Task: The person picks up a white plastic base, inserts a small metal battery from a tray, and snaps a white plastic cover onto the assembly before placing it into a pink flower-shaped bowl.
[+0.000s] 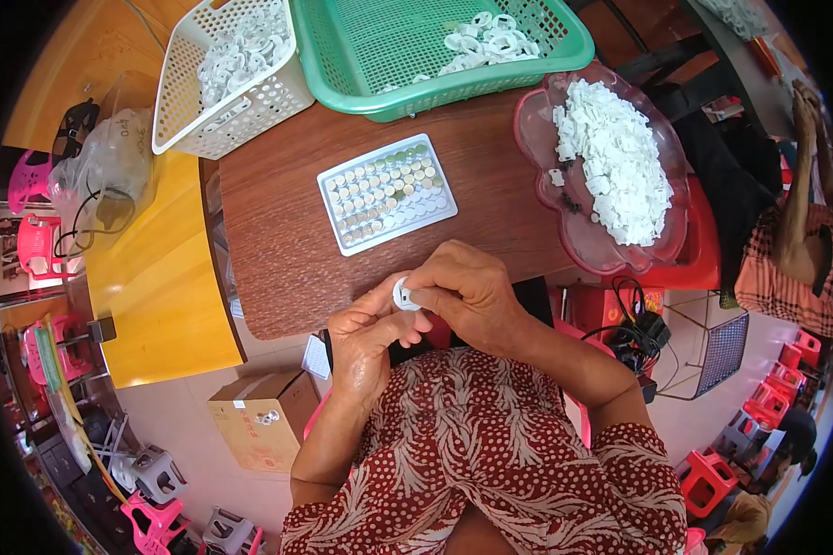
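Note:
My left hand (368,326) and my right hand (467,289) meet at the near edge of a brown wooden table (278,250), both gripping one small round white plastic part (405,297) between their fingertips. Just beyond my hands lies a white blister tray (388,192) with rows of small round button cells; several of its pockets on the right side look empty.
A pink scalloped dish (539,129) of white plastic pieces sits at right. A green basket (342,83) and a white basket (185,102) of white ring parts stand at the far edge. A cardboard box (264,416) sits on the floor at left. Another person's arm (799,203) is far right.

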Action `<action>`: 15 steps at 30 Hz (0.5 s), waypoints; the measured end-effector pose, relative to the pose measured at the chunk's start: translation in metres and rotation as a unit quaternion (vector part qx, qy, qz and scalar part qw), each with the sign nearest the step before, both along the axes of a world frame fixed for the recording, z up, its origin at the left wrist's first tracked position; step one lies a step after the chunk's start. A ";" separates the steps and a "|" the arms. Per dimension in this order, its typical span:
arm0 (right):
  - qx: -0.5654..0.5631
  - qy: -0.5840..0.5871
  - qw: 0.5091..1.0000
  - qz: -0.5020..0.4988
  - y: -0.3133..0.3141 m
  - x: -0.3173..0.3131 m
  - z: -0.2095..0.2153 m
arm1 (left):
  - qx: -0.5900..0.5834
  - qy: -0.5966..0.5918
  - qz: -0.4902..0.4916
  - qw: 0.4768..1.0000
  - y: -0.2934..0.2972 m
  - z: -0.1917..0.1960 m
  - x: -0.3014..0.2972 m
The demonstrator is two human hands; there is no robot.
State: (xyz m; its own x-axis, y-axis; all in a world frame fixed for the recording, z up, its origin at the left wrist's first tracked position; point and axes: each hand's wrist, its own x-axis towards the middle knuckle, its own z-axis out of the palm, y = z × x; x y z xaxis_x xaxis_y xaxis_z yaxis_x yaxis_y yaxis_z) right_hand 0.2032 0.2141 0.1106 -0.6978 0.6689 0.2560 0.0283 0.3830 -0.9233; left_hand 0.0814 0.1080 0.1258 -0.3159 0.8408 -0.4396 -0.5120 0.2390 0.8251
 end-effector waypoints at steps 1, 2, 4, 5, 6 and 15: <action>0.035 0.006 0.999 -0.007 0.000 0.000 -0.002 | -0.001 -0.001 0.004 1.000 0.000 0.000 0.000; 0.070 0.013 0.997 -0.013 -0.001 0.000 -0.003 | -0.003 -0.003 0.009 1.000 0.000 0.000 0.000; 0.086 0.016 0.996 -0.017 -0.002 -0.001 -0.001 | -0.002 -0.002 0.009 1.000 -0.001 -0.002 0.000; 0.103 0.020 0.994 -0.021 -0.003 -0.001 0.000 | -0.002 -0.001 0.009 1.000 -0.001 -0.003 0.000; 0.102 0.020 0.994 -0.022 -0.003 -0.001 0.000 | -0.002 -0.001 0.009 1.000 -0.001 -0.003 0.000; 0.232 -0.013 0.971 -0.048 -0.009 0.001 0.002 | 0.003 0.007 0.021 1.000 -0.001 -0.001 0.004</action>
